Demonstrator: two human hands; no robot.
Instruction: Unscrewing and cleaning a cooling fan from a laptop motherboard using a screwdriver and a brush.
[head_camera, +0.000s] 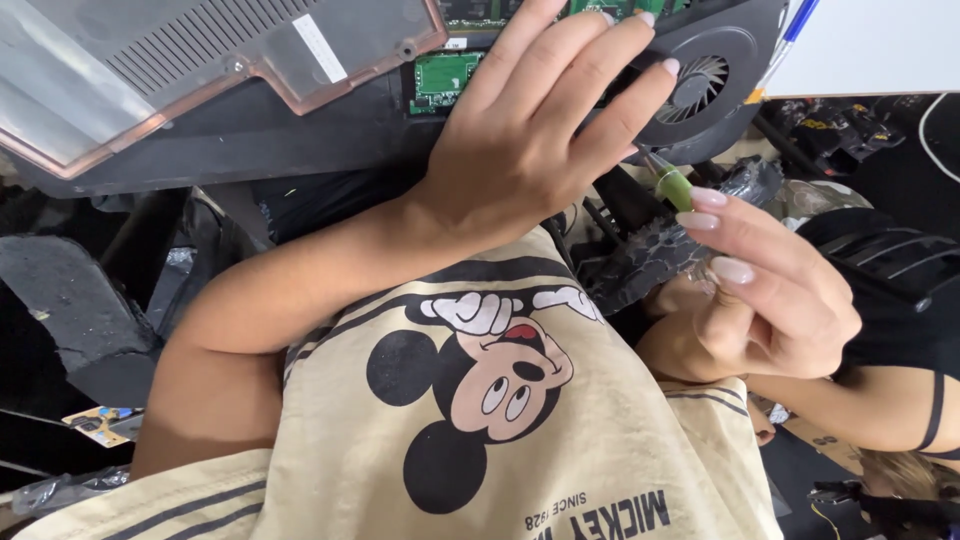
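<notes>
Looking down from the head camera, the left hand (520, 140) rests open-fingered on an opened laptop (300, 130), its bottom cover (150, 70) already lifted off. The right hand (770, 290) pinches a green-handled screwdriver (668, 180) near the fan (700, 85) at the laptop's right corner, apparently mid-disassembly.

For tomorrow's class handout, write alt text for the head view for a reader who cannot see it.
A person's left hand rests on an opened black laptop underside with a bare green circuit board and round cooling fan, while the right hand pinches a small green-handled screwdriver in its fingers. A beige cartoon-mouse shirt fills the foreground.
</notes>
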